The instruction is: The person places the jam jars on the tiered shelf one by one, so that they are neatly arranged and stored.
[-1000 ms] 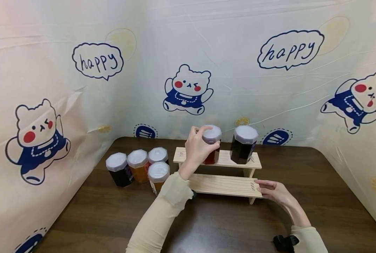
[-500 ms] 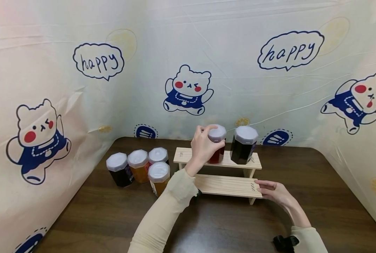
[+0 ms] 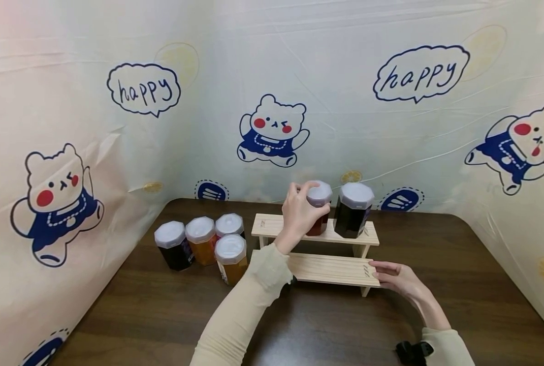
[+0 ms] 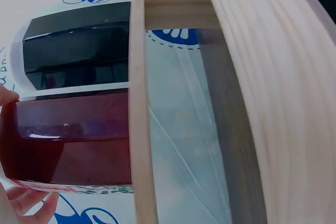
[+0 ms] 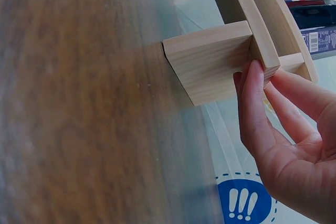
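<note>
My left hand point(image 3: 296, 211) grips a jar of dark red contents point(image 4: 68, 145) near its white octagonal lid point(image 3: 319, 192), thumb on one side and fingers on the other. The jar is upright, its base at the upper board of a two-step wooden rack point(image 3: 272, 226). Close on its right stands a jar with near-black contents point(image 3: 350, 218) and a similar lid. My right hand point(image 3: 400, 279) pinches the right end of the rack's lower board point(image 3: 331, 268) between thumb and fingers, as the right wrist view also shows.
Left of the rack, several lidded jars cluster on the dark wooden table point(image 3: 139, 310): a dark one point(image 3: 177, 257), amber ones point(image 3: 204, 251) and another partly hidden behind. A printed cloth point(image 3: 336, 127) hangs around the table's back and sides.
My left hand has carried the red jar to the right along the upper board, narrowing the gap to the near-black jar. The right hand keeps its hold on the rack.
</note>
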`<state>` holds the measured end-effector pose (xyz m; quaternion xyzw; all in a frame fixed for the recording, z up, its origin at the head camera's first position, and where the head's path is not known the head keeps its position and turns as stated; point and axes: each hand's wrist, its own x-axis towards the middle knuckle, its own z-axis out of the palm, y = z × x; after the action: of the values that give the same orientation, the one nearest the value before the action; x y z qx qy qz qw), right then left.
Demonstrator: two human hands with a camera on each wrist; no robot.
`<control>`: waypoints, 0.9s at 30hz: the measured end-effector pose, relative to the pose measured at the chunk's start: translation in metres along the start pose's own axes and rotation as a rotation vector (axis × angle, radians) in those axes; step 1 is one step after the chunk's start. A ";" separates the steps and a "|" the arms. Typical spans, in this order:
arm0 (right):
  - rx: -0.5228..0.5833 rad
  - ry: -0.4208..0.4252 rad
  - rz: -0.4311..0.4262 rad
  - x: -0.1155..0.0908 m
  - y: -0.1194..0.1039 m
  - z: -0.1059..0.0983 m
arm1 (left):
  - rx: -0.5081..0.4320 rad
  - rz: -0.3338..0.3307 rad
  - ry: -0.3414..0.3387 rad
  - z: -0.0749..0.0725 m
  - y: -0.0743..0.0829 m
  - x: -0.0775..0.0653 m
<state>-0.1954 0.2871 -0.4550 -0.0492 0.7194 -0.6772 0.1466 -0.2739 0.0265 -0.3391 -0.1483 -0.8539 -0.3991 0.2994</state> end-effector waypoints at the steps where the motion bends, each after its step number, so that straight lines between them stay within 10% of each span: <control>1: 0.002 -0.001 0.000 0.000 0.000 0.000 | 0.003 0.001 0.002 0.001 0.000 -0.001; 27: 0.013 0.000 0.000 0.000 0.001 -0.001 | -0.090 0.077 0.059 -0.017 0.001 -0.028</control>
<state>-0.1956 0.2880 -0.4556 -0.0484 0.7151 -0.6817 0.1471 -0.2449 0.0131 -0.3478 -0.1827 -0.8196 -0.4293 0.3326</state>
